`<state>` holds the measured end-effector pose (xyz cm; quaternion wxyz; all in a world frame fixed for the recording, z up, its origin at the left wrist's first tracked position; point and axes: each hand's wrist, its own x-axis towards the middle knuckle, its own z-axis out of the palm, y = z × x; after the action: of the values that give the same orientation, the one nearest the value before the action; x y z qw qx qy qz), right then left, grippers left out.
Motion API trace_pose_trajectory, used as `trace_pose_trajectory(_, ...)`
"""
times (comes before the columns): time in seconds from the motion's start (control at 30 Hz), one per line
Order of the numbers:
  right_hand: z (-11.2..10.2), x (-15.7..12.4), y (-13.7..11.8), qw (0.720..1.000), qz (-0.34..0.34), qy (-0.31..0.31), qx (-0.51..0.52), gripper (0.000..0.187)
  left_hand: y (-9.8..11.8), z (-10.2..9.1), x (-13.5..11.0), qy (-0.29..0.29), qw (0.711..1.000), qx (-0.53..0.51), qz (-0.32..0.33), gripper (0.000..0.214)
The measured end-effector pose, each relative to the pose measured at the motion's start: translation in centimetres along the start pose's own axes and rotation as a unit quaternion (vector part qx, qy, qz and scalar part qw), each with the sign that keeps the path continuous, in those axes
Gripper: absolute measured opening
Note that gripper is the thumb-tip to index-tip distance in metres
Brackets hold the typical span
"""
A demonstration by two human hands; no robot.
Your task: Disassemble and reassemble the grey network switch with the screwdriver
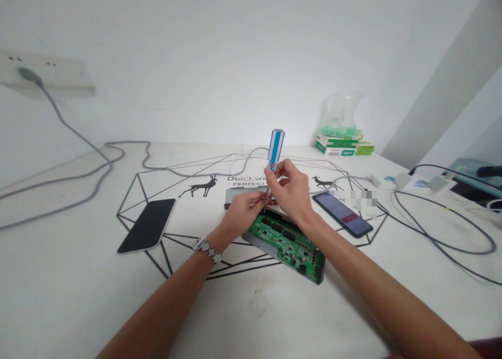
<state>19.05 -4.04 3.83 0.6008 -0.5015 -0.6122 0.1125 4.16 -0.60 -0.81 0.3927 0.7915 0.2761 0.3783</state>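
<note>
A green circuit board (288,241) in a grey metal tray lies on the white table (78,275) in front of me. My right hand (292,192) is closed round a screwdriver (275,149) with a blue and clear handle, held upright with its tip down at the board's far edge. My left hand (243,212), with a bracelet at the wrist, pinches the shaft near the tip and rests against the board.
A dark phone (148,224) lies face down to the left, and a lit phone (342,213) to the right. Grey cables (443,233) loop across the table on both sides. Green boxes under a plastic bag (340,139) stand by the wall. A power strip (50,77) hangs at the far left.
</note>
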Motion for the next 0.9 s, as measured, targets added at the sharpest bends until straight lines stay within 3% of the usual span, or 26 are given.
trace_pose_trajectory(0.33,0.15,0.11,-0.15,0.999,-0.007,0.016,-0.050,0.029,0.21,-0.09,-0.13,0.007,1.000,0.028,0.002,0.030)
trace_pose_trajectory(0.53,0.23,-0.01,-0.03,1.000,-0.002,-0.005,0.000,0.031,0.14,0.13,-0.18,0.011,1.000,0.011,0.004,0.027)
trace_pose_trajectory(0.77,-0.06,0.46,0.09,0.987,0.038,-0.100,0.119,0.040,0.73,0.30,-0.21,0.027,0.999,-0.019,0.000,0.025)
trace_pose_trajectory(0.9,-0.25,0.66,0.12,0.975,0.043,-0.143,0.166,0.045,0.83,0.03,-0.23,-0.016,0.999,-0.041,-0.005,0.027)
